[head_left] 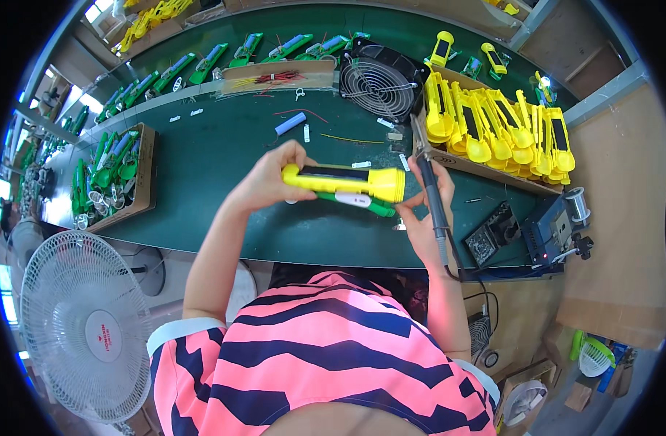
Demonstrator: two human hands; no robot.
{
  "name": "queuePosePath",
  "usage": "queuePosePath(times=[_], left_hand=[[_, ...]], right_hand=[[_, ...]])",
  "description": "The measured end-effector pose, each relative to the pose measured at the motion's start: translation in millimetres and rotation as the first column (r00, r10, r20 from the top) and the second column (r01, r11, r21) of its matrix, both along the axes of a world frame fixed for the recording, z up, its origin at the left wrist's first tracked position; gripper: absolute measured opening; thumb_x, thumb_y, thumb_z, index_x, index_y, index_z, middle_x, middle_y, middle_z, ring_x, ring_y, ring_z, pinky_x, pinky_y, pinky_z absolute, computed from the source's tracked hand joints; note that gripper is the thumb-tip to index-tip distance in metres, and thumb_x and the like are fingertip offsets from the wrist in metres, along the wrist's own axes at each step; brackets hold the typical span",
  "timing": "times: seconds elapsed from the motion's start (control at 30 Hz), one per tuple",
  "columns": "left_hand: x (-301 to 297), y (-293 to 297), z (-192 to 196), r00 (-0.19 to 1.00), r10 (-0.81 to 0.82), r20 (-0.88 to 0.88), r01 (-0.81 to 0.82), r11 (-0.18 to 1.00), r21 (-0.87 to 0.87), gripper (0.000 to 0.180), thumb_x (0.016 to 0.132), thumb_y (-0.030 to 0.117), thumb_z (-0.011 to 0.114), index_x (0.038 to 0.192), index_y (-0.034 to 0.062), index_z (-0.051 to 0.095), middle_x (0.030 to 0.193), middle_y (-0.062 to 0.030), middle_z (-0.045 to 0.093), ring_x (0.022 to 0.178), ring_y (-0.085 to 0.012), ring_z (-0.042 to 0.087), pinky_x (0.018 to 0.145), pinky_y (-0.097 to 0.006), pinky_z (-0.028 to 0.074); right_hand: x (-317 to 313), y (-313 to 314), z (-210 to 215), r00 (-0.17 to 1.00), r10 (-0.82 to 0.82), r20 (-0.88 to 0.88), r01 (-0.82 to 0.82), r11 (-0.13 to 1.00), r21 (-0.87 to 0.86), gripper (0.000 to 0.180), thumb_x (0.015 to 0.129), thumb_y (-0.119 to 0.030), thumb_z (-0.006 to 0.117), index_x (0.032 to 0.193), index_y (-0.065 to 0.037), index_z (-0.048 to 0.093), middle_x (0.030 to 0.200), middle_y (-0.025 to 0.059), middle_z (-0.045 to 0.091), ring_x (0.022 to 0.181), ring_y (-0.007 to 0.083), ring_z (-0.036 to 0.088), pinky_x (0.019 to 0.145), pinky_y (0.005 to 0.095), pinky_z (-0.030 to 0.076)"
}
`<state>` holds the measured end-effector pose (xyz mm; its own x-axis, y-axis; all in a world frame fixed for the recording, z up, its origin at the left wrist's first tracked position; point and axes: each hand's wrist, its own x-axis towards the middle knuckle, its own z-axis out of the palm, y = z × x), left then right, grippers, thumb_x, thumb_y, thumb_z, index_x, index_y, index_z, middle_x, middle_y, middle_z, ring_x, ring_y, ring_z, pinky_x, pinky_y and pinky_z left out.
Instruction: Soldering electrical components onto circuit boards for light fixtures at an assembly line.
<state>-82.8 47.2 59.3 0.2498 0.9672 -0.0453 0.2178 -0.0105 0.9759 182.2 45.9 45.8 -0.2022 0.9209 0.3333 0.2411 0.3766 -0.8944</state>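
My left hand (266,176) is closed around the rear end of a flashlight, tilted slightly over the bench. Its yellow half (340,179) with a dark strip lies uppermost, and the green half (380,209) with a white switch plate shows beneath. In my right hand (426,218) is a soldering iron (432,190), its tip pointing up and away from the flashlight. The thumb and forefinger of that hand come together beside the green half's front end; whether they pinch a small part there I cannot tell.
On the green bench (224,160) lie a blue battery cell (290,123), loose wires and small white parts. A metal-grilled fan (380,83) stands behind. Right are a carton (485,168) of yellow shells and a soldering station (551,236); left, a carton (145,178) of green halves.
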Motion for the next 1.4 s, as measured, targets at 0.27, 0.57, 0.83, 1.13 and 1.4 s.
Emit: queuePosePath(times=[0.27, 0.57, 0.83, 1.13, 1.4], left_hand=[[10, -40, -61, 0.986, 0.124, 0.108, -0.118, 0.991, -0.064, 0.041, 0.06, 0.006, 0.076, 0.084, 0.0059, 0.042, 0.088, -0.01, 0.06, 0.084, -0.0102, 0.053, 0.071, -0.025, 0.043], [15, 19, -40, 0.988, 0.1, -0.118, -0.131, 0.948, -0.29, 0.046, 0.087, 0.042, 0.044, 0.086, -0.0021, 0.058, 0.065, -0.01, 0.062, 0.049, -0.0093, 0.053, 0.044, -0.021, 0.04], [32, 26, -43, 0.995, 0.074, 0.061, -0.046, 0.926, -0.375, 0.057, 0.085, 0.051, 0.042, 0.088, -0.0035, 0.058, 0.066, -0.0125, 0.062, 0.054, -0.0122, 0.058, 0.048, -0.02, 0.045], [63, -9, -44, 0.804, 0.456, 0.383, -0.356, 0.884, -0.305, 0.044, 0.073, -0.007, 0.061, 0.111, -0.001, 0.04, 0.092, -0.011, 0.054, 0.068, -0.0151, 0.061, 0.063, -0.023, 0.049], [56, -13, -36, 0.911, 0.314, 0.268, -0.231, 0.926, -0.3, 0.048, 0.072, -0.012, 0.059, 0.114, 0.0004, 0.04, 0.09, -0.0075, 0.05, 0.063, -0.0096, 0.057, 0.062, -0.021, 0.047]], right_hand=[[18, -20, -40, 0.963, 0.109, 0.247, -0.071, 0.985, -0.156, 0.064, 0.066, 0.007, 0.058, 0.121, -0.008, 0.028, 0.1, 0.0035, 0.059, 0.056, 0.0164, 0.059, 0.103, 0.0478, 0.016], [16, -16, -37, 0.979, 0.022, 0.201, -0.021, 1.0, -0.005, 0.051, 0.065, -0.002, 0.067, 0.11, -0.006, 0.044, 0.105, 0.0049, 0.058, 0.088, 0.0218, 0.058, 0.104, 0.044, 0.02], [8, 18, -35, 0.991, 0.132, 0.002, -0.129, 0.972, -0.194, 0.044, 0.068, 0.001, 0.061, 0.109, -0.004, 0.047, 0.106, 0.0089, 0.058, 0.098, 0.0242, 0.056, 0.087, 0.0324, 0.042], [5, 24, -46, 0.954, 0.08, 0.288, -0.134, 0.976, 0.174, 0.038, 0.07, 0.007, 0.052, 0.106, -0.006, 0.048, 0.082, 0.0115, 0.059, 0.071, 0.0279, 0.057, 0.063, 0.0323, 0.046], [9, 26, -51, 0.97, 0.063, 0.233, -0.127, 0.954, 0.273, 0.037, 0.071, 0.005, 0.054, 0.106, -0.006, 0.048, 0.084, 0.0101, 0.06, 0.068, 0.0259, 0.058, 0.06, 0.0317, 0.046]])
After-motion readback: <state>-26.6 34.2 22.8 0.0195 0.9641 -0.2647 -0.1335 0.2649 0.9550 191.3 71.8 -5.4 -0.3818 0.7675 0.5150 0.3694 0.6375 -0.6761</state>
